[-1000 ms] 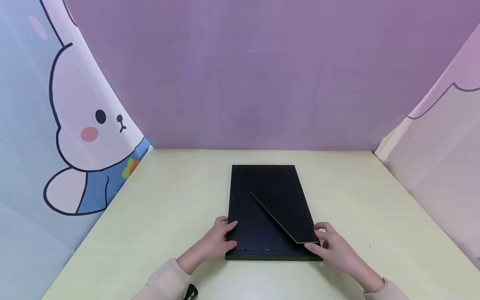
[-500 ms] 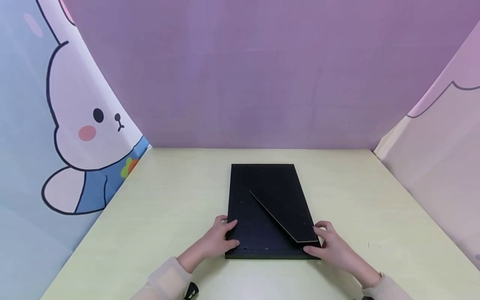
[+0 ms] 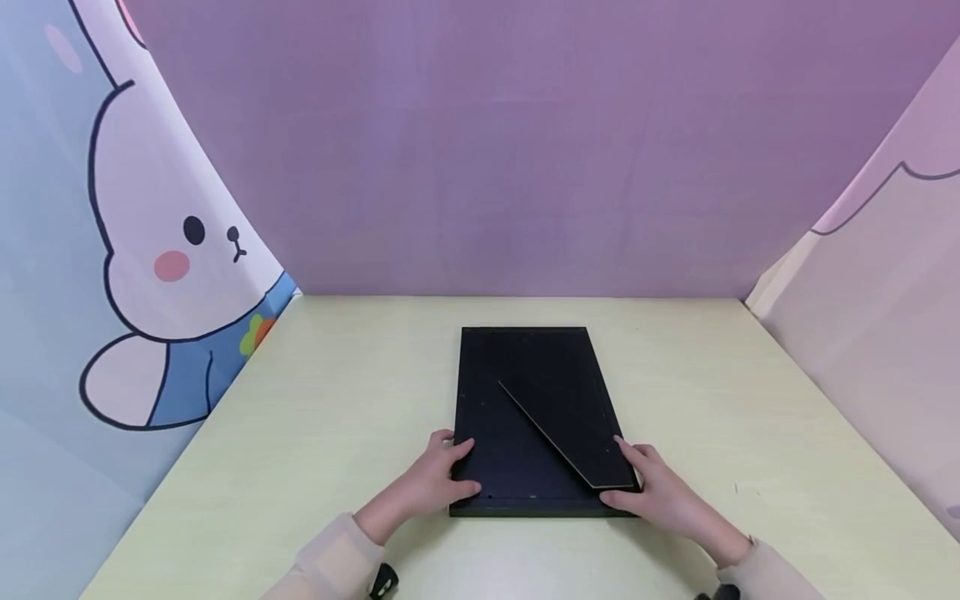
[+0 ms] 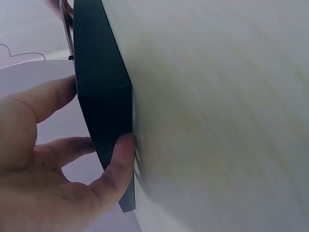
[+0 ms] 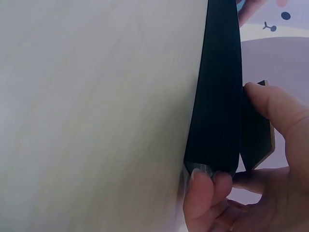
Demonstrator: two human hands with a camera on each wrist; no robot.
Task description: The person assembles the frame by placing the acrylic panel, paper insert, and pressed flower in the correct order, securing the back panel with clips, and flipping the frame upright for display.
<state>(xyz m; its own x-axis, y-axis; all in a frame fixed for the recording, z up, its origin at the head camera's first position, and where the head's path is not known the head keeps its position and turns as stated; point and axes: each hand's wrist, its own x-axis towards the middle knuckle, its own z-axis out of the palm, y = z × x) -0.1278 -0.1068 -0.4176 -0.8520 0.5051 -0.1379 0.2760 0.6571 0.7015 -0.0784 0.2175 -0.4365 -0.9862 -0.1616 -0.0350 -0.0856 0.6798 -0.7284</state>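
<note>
A black picture frame (image 3: pixel 491 408) lies back side up on the table, its easel stand (image 3: pixel 573 437) slanting across the back with the wide end at the lower right. My left hand (image 3: pixel 426 482) grips the frame's left edge near the front corner. In the left wrist view, fingers of the left hand (image 4: pixel 53 179) reach over its thick black side (image 4: pixel 104 53). My right hand (image 3: pixel 666 497) holds the front right corner, its index fingertip on the stand. From the right wrist, the stand (image 5: pixel 258 135) shows tilted up off the back, and curled fingers of the right hand (image 5: pixel 289 164) touch the frame's side.
The pale table (image 3: pixel 360 367) runs back to a purple cloth wall (image 3: pixel 487 167). A rabbit-print cloth (image 3: pixel 157 200) stands at the left, a pale cloth (image 3: pixel 885 333) at the right. Small black pieces, such as the one by the left cuff (image 3: pixel 384 581), show near both sleeves.
My right hand has shifted slightly left, and its index finger has moved from the frame's edge onto the stand. The stand's wide end sits a little lower. The left hand keeps its grip.
</note>
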